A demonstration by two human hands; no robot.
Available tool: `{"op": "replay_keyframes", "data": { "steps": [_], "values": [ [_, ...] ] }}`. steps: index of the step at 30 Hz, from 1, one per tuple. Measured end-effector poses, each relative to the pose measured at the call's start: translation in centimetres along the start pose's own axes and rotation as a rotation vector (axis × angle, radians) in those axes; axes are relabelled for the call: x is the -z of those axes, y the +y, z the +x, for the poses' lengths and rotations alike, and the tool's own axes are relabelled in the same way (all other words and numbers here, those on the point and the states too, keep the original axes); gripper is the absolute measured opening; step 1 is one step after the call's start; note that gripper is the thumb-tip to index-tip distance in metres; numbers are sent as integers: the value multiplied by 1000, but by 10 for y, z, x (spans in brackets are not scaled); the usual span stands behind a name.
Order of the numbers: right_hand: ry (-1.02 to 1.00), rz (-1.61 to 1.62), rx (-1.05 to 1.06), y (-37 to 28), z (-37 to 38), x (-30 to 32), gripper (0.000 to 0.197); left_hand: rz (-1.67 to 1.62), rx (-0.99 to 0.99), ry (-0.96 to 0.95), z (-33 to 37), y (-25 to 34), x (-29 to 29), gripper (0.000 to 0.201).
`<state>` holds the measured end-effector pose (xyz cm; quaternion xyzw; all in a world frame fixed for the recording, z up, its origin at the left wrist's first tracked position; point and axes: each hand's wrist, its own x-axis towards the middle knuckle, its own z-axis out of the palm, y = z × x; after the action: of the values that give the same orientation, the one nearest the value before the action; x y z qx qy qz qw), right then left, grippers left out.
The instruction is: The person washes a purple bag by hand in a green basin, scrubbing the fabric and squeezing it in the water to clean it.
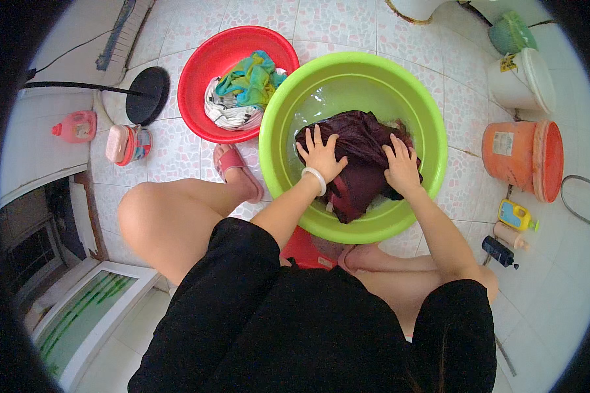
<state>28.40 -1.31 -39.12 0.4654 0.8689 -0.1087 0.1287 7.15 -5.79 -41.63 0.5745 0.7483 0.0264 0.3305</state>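
A dark maroon garment [354, 141] lies bunched up in water inside a large lime-green basin [436, 150]. My left hand [322, 157], with a white bangle on its wrist, rests on the cloth's left side, fingers spread. On the right side of the same garment lies my right hand [402, 164], its fingers also apart and pressing flat against the fabric. Neither hand grips the cloth. Parts of the garment and whatever is under it are hidden by folds and water.
Behind and left, a red basin [189, 98] holds wet blue-green and white cloths [249, 82]. An orange bucket [511, 157], a white bucket [514, 82] and several bottles [516, 215] line the right wall. A black round stand base [148, 95] and a pink jug [78, 126] are at left.
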Motion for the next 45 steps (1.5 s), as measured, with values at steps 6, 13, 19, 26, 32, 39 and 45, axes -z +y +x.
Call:
{"op": "replay_keyframes", "data": {
  "steps": [6, 13, 19, 26, 32, 39, 45],
  "values": [
    [263, 173, 56, -47, -35, 32, 72, -92, -90, 165, -60, 15, 15, 71],
    [407, 826, 173, -189, -34, 87, 55, -390, -113, 569, -126, -43, 47, 60],
    [96, 1943, -79, -313, 14, 69, 45, -831, 68, 748, -137, -139, 89, 50],
    [-292, 2398, -465, -430, 59, 42, 80, -2279, 154, 628, -116, -261, 93, 40],
    [-296, 2379, -730, -460, 115, 4, 79, -2382, 580, 764, -95, -297, 103, 41],
    [-350, 2362, -585, -469, 152, -6, 30, -2399, 526, 766, -75, -305, 120, 44],
    [-292, 2291, -548, -458, 196, 8, 49, -2399, 309, 684, -36, -321, 149, 50]
  ]
}}
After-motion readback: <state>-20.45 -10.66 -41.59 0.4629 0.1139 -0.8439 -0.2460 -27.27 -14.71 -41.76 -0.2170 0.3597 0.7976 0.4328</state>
